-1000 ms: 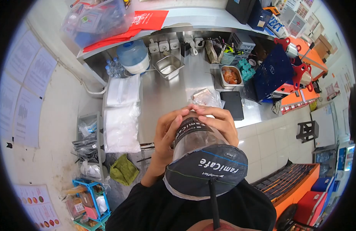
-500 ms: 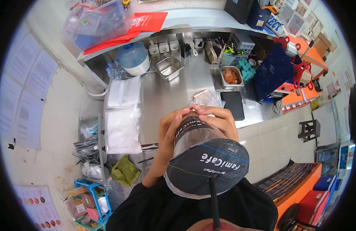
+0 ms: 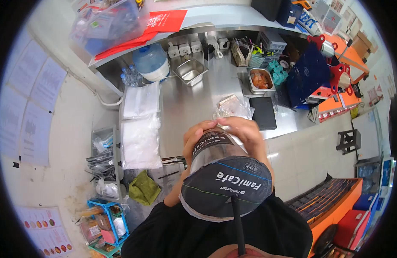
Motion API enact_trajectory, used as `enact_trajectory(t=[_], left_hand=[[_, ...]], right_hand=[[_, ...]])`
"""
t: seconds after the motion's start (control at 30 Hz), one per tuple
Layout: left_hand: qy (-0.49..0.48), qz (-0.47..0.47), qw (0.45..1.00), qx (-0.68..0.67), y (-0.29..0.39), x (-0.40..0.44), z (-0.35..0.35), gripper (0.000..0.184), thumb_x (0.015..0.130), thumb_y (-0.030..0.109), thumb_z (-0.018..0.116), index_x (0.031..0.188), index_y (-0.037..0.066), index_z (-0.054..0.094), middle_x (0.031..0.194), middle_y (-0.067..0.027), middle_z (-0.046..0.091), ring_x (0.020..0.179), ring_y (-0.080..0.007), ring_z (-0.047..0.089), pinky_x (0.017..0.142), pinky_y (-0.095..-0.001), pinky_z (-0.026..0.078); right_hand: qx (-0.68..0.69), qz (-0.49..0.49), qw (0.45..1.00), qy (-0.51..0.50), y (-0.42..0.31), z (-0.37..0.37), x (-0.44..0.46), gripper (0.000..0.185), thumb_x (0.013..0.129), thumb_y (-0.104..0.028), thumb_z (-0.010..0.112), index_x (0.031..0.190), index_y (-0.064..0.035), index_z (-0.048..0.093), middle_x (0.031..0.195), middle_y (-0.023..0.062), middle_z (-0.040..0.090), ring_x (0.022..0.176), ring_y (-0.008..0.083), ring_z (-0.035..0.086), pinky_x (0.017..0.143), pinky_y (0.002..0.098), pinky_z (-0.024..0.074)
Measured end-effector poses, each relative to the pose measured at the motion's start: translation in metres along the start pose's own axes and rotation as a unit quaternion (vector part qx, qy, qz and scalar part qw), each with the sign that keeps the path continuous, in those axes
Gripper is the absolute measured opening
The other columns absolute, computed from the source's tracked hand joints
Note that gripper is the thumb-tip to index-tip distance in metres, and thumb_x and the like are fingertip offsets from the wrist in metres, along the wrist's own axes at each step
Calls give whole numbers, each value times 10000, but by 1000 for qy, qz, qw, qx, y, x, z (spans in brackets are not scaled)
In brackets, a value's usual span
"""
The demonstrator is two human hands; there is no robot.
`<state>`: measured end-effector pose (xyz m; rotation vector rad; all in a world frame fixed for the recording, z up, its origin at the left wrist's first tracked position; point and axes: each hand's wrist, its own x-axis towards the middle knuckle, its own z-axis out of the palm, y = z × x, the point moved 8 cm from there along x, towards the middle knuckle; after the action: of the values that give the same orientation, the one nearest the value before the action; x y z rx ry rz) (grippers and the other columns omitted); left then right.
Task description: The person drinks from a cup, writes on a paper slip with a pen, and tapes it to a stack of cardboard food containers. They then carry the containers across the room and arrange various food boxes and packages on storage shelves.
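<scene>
1. Right at lower centre of the frame: the cup [image 3: 222,173], caught between both hands, left hand [image 3: 196,138] along one flank, right hand [image 3: 246,132] along the other. Touching on both sides, so no nearer hand to call.
2. Hands cupped, curved in around the narrow end, fingertips all but meeting at the top of it; open just to the cup's width, with hold of nothing else in view. Firmness of grip: cannot tell, undersides hidden.
3. Long axis running roughly up and down the frame, tilted: base up-frame toward the surface [image 3: 183,112], wide black lid [image 3: 228,185] down-frame, turned to the camera.
4. Out of the lid, a black straw [image 3: 237,219], dropping to the bottom edge of the frame and reaching the mouth [image 3: 252,253] there.
5. Just up-frame of the fingertips: a clear plastic packet [image 3: 233,106], black flat case [image 3: 263,114] to its right. Depth of that gap: cannot tell.
6. Roomier left of centre: bare steel stretching up to the metal pan [image 3: 190,72], bounded on the left by white plastic-wrapped stacks [image 3: 141,142].
7. Near edge of the surface passing behind the left hand; right of centre, another edge slanting upward, floor [image 3: 293,159] beyond.
</scene>
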<state>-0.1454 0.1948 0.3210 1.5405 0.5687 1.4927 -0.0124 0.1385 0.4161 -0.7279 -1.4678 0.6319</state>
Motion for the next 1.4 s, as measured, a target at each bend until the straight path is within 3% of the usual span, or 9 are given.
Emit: enact_trajectory(t=[0.07, 0.17, 0.3, 0.37, 0.57, 0.73, 0.87, 1.1, 1.4], left_hand=[[4, 13, 1000, -9, -3, -5, -1, 476, 864, 121, 611, 1266, 43, 368, 1148, -248, 519, 1016, -357, 580, 890, -425, 492], [0, 100, 995, -24, 8, -4, 8, 464, 863, 145, 618, 1246, 40, 378, 1120, -251, 537, 989, -366, 591, 874, -437, 496], [-11, 256, 964, -75, 36, 0, 42, 417, 865, 165, 612, 1205, 50, 399, 1123, -254, 537, 982, -391, 587, 839, -456, 501], [-41, 228, 970, -69, 36, -3, 55, 404, 862, 183, 615, 1184, 59, 404, 1112, -245, 539, 964, -397, 586, 818, -468, 503], [-29, 265, 963, -44, 32, -19, 120, 381, 864, 192, 614, 1154, 58, 405, 1089, -236, 546, 936, -390, 589, 807, -460, 505], [-96, 285, 951, -69, 36, -42, 219, 924, 557, 77, 873, 1305, 116, 332, 1171, -232, 507, 1032, -390, 563, 870, -472, 487], [-155, 262, 944, -130, 42, -70, 334, 957, 536, 110, 892, 1307, 121, 326, 1173, -216, 504, 1032, -374, 561, 876, -470, 477], [-223, 184, 901, -323, 60, -143, 512, 452, 840, 181, 658, 1187, 43, 404, 1066, -233, 546, 939, -370, 591, 804, -445, 506], [-362, 114, 815, -438, 75, -203, 653, 441, 836, 179, 664, 1168, 47, 406, 1052, -228, 548, 916, -376, 597, 786, -445, 518]], right_hand=[[86, -28, 993, 75, -32, -12, 3, 730, 642, -373, 793, 1220, -27, 515, 1215, 198, 529, 1138, 379, 498, 973, 497, 359], [-64, -166, 981, 73, -83, -24, -4, 835, 603, -551, 764, 1268, -123, 494, 1112, 137, 571, 1062, 392, 498, 932, 539, 364], [-267, -205, 938, 87, -115, 1, -10, 281, 740, -468, 702, 908, -243, 706, 778, -97, 627, 797, 134, 477, 731, 383, 287], [-276, -206, 934, 90, -123, 1, -19, 174, 787, -399, 676, 751, -238, 730, 660, -151, 602, 687, 57, 453, 670, 347, 232], [-226, -221, 937, 149, -139, -45, -43, 202, 809, -364, 667, 696, -207, 722, 542, -140, 523, 477, 27, 367, 626, 325, 179], [-256, -277, 907, 185, -169, -121, -84, 190, 823, -325, 656, 702, -188, 712, 516, -117, 485, 429, 28, 340, 626, 324, 182], [-326, -247, 893, 187, -205, -203, -124, 160, 837, -297, 639, 736, -195, 711, 514, -111, 469, 443, 32, 354, 640, 323, 192], [-470, -248, 780, 330, -264, -308, -209, 160, 830, -312, 644, 723, -222, 724, 527, -125, 473, 484, 38, 362, 631, 329, 205], [-541, -155, 718, 409, -313, -403, -267, 93, 704, -271, 733, 724, -180, 728, 595, -75, 519, 539, 86, 429, 684, 394, 244]])
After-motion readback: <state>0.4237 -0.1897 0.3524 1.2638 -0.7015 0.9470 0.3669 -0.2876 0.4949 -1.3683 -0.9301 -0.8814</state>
